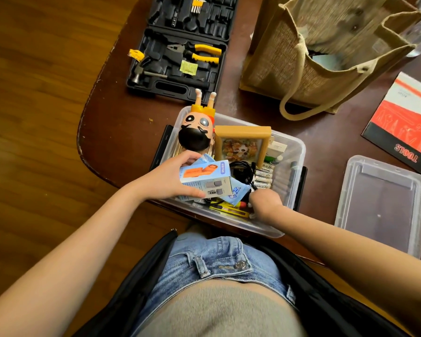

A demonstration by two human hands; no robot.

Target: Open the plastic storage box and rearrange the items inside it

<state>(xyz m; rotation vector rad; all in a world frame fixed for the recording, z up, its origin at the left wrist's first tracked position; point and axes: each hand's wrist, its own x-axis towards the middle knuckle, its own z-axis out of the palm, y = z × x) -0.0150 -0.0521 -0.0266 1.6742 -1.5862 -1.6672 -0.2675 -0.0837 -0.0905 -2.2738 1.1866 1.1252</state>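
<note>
I see my left hand [173, 177] over the open plastic storage box [298, 152], which sits at the near edge of the brown surface [122, 132]. Its fingers [192, 192] and thumb are curled round a small light-blue carton [204, 178] — "MINI FAN" reads along the purple end. My right hand [265, 200] is down inside the box near the black cable [241, 170]; its fingers are hidden, so I cannot tell whether they grasp anything. A blue pouch [237, 192] beside it bears rounded blue lettering I cannot make out. The batteries [264, 175] carry print too small to read. The clear lid [384, 205] lies apart, to the right. Beyond it, a red-and-black booklet [404, 122] says "TOOLS" — upside down to me.
</note>
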